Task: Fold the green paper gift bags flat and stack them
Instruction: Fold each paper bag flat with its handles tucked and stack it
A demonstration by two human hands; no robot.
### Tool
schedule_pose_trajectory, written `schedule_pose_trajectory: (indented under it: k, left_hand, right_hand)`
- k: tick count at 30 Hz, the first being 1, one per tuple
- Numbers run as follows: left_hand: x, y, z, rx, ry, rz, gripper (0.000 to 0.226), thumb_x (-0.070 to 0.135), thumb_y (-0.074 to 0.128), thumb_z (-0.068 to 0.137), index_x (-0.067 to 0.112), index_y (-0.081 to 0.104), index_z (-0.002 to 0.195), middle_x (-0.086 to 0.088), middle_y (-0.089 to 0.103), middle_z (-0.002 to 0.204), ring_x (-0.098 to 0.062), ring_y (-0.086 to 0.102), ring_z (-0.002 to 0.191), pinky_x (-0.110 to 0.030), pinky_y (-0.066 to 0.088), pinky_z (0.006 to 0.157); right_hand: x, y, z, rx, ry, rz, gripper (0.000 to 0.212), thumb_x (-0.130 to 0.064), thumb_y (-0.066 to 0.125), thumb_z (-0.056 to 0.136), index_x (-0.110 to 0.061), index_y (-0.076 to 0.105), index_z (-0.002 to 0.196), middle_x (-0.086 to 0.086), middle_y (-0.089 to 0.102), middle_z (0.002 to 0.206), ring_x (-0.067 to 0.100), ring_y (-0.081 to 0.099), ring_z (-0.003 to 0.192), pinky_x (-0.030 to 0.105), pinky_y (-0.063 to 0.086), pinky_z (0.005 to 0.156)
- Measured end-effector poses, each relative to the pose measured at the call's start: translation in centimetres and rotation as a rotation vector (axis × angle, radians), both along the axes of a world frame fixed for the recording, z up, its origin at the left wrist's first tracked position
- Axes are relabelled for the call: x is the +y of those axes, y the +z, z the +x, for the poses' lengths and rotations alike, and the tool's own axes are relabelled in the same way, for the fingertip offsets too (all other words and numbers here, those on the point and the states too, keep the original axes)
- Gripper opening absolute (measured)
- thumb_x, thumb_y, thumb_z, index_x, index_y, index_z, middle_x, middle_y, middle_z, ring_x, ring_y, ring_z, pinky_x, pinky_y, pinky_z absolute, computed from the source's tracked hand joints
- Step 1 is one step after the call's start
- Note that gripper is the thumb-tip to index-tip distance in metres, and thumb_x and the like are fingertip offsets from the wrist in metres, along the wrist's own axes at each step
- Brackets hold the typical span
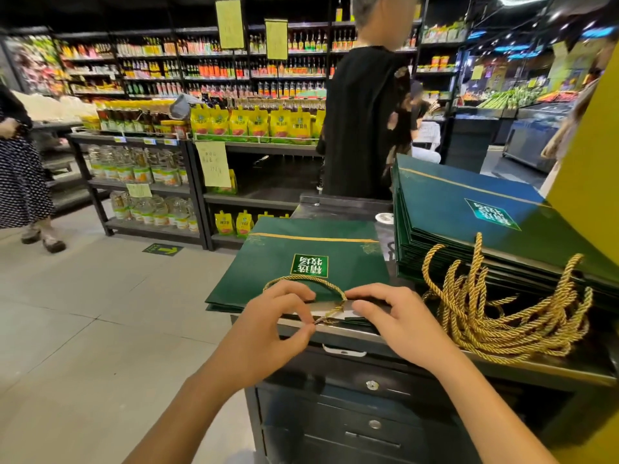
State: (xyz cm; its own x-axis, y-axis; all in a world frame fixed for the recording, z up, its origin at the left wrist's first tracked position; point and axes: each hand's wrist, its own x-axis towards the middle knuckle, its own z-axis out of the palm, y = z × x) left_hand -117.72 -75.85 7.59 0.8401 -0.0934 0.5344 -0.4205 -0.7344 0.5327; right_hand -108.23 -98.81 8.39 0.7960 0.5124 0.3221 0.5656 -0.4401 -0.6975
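A flat dark green paper gift bag (294, 259) with a gold line and a white-lettered label lies on the counter's left end, overhanging it. Its gold rope handle (303, 279) arcs over its near edge. My left hand (278, 326) pinches the handle's rope end at the bag's mouth. My right hand (398, 319) has its fingertips curled on the bag's near edge, beside the rope. To the right sits a tall stack of folded green bags (469, 222), their gold rope handles (495, 309) spilling toward me.
The dark metal counter (351, 336) has drawers (355, 423) below its front edge. A person in black (361, 122) stands just behind it. Product shelves (187, 145) line the aisle; another person (20, 175) stands at far left. A yellow surface (589, 182) fills the right edge.
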Motion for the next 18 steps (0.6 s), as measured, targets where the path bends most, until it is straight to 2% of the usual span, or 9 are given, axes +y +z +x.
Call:
schedule_pose_trajectory:
  k: [1,3,5,8,10,12,13,15,18]
  left_hand:
    - [0.0,0.0,0.0,0.007,0.005,0.015,0.008,0.033,0.076,0.086,0.035,0.069,0.089,0.026,0.058,0.121,0.0,0.056,0.12,-0.021,0.048,0.101]
    - [0.0,0.3,-0.1,0.007,0.019,0.041,0.027,0.056,0.073,0.081,0.033,0.073,0.096,0.026,0.058,0.12,0.002,0.056,0.116,-0.015,0.046,0.098]
    - [0.7,0.6,-0.3,-0.056,0.106,0.013,0.037,0.062,0.069,0.08,0.03,0.075,0.098,0.022,0.061,0.115,0.001,0.057,0.112,-0.013,0.045,0.095]
    - [3.1,0.5,-0.1,-0.153,0.447,-0.032,0.031,0.039,0.072,0.088,0.021,0.07,0.113,0.005,0.063,0.116,-0.012,0.056,0.109,-0.033,0.049,0.093]
    - [4.5,0.4,-0.1,0.007,0.639,-0.198,0.047,0.033,0.07,0.092,0.016,0.057,0.134,-0.005,0.057,0.129,-0.021,0.054,0.116,-0.041,0.05,0.095]
    - [5.4,0.1,-0.3,0.211,0.652,-0.438,0.061,0.031,0.069,0.095,0.013,0.045,0.147,-0.007,0.054,0.136,-0.023,0.057,0.117,-0.042,0.05,0.098]
    - [5.7,-0.1,-0.3,0.265,0.615,-0.578,0.061,0.03,0.07,0.095,0.012,0.045,0.148,-0.006,0.057,0.135,-0.022,0.061,0.113,-0.042,0.051,0.098]
    - [5.9,-0.4,-0.3,0.285,0.546,-0.792,0.052,0.022,0.071,0.094,0.009,0.053,0.141,-0.012,0.064,0.13,-0.021,0.067,0.105,-0.042,0.054,0.097]
    - [5.7,0.1,-0.5,0.221,0.555,-0.866,0.047,0.011,0.07,0.094,0.005,0.056,0.138,-0.015,0.067,0.123,-0.022,0.069,0.101,-0.033,0.057,0.086]
  right_hand:
    - [0.0,0.0,0.0,0.01,-0.001,0.004,0.022,-0.026,0.066,0.097,-0.036,0.075,0.114,-0.026,0.072,0.105,-0.007,0.063,0.103,0.016,0.049,0.09]
    - [-0.1,0.2,-0.2,0.031,-0.004,0.013,0.023,-0.025,0.068,0.095,-0.036,0.075,0.113,-0.026,0.072,0.104,-0.009,0.063,0.102,0.013,0.048,0.09]
    - [-0.2,0.2,-0.4,0.032,-0.005,0.009,0.024,-0.023,0.07,0.093,-0.035,0.075,0.112,-0.027,0.072,0.103,-0.009,0.063,0.101,0.009,0.046,0.088]
    - [-0.1,0.4,-0.7,-0.005,-0.006,-0.008,0.022,-0.028,0.072,0.091,-0.037,0.075,0.11,-0.028,0.071,0.102,-0.01,0.063,0.102,0.007,0.045,0.089]
    - [0.4,0.6,-0.8,-0.044,-0.018,-0.047,0.022,-0.04,0.069,0.091,-0.036,0.073,0.112,-0.027,0.07,0.105,-0.009,0.061,0.104,0.015,0.047,0.094]
    - [1.1,0.9,-0.9,-0.105,-0.037,-0.123,0.034,-0.054,0.062,0.091,-0.035,0.07,0.117,-0.025,0.067,0.11,-0.005,0.059,0.106,0.026,0.049,0.098]
    - [1.6,1.1,-1.0,-0.136,-0.039,-0.175,0.043,-0.062,0.057,0.09,-0.035,0.068,0.121,-0.024,0.065,0.114,-0.003,0.058,0.107,0.031,0.049,0.099]
    - [2.7,1.6,-1.3,-0.177,-0.018,-0.283,0.059,-0.073,0.045,0.087,-0.035,0.062,0.129,-0.022,0.06,0.126,0.001,0.054,0.116,0.037,0.045,0.105]
    - [4.6,2.1,-1.7,-0.212,0.034,-0.407,0.071,-0.079,0.041,0.087,-0.034,0.054,0.141,-0.019,0.049,0.146,0.004,0.044,0.134,0.041,0.038,0.113]
